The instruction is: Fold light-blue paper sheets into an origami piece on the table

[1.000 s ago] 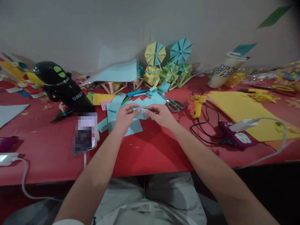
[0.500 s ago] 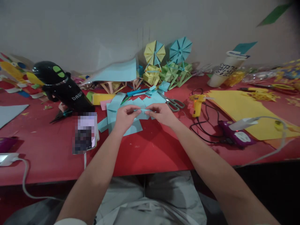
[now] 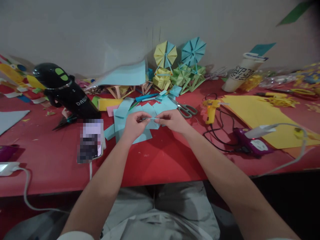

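Observation:
My left hand (image 3: pixel 133 125) and my right hand (image 3: pixel 171 120) meet above the red table (image 3: pixel 160 160), each pinching one end of a small folded light-blue paper piece (image 3: pixel 151 118). Both hands have their fingers closed on it. Under and behind them lies a loose pile of light-blue paper squares (image 3: pixel 125 116). Folded paper pinwheels and shapes (image 3: pixel 178 66) in yellow, blue and green stand at the wall behind.
A black hot-air gun (image 3: pixel 65 93) and a phone (image 3: pixel 91 140) sit at left. Scissors (image 3: pixel 186 110), a yellow glue gun (image 3: pixel 211 110) with its cable, a purple power strip (image 3: pixel 250 144), a yellow sheet (image 3: pixel 262 116) and a white tube (image 3: pixel 241 75) lie at right.
My hands have stayed pinched on the paper piece, shifting only slightly; the view has tipped a little.

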The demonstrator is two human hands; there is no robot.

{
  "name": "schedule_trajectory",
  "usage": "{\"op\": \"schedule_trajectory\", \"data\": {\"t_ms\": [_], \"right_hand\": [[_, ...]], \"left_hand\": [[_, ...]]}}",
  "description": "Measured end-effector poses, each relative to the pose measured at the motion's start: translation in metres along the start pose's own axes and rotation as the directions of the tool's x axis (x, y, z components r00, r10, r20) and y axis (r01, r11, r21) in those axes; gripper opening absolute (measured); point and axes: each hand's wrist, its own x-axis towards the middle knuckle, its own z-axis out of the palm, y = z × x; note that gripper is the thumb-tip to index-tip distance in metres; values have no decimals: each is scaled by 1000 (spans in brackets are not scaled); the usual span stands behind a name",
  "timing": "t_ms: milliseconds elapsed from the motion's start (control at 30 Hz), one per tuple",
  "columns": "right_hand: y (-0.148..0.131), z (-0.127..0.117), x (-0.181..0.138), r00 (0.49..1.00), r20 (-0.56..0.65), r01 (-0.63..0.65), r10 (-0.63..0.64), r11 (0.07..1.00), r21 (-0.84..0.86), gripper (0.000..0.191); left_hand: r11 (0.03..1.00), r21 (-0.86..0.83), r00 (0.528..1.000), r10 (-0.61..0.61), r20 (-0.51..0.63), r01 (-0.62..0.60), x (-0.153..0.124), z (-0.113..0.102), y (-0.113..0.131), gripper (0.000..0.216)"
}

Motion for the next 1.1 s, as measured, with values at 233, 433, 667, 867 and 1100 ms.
{"op": "schedule_trajectory", "data": {"t_ms": [233,433,667,867,1100], "right_hand": [[-3,-1,-1,999,-9,-47,48,996,80,37],[-4,-2,-3,999,-16,-41,42,998,46,37],[-1,-4,-1,1000,3,4,-4,1000,2,38],[-4,-2,-4,998,44,43,-41,999,-32,38],[-6,2,-3,991,6,130,-131,978,-160,40]], "left_hand": [[1000,-7,998,26,59,-26,-2,1,4,10],[991,105,991,76,108,-87,-3,0,6,16],[977,198,994,55,99,-74,-2,-3,2,14],[976,210,997,36,66,-49,-1,-2,1,13],[979,195,995,46,85,-62,-3,0,7,15]]}}
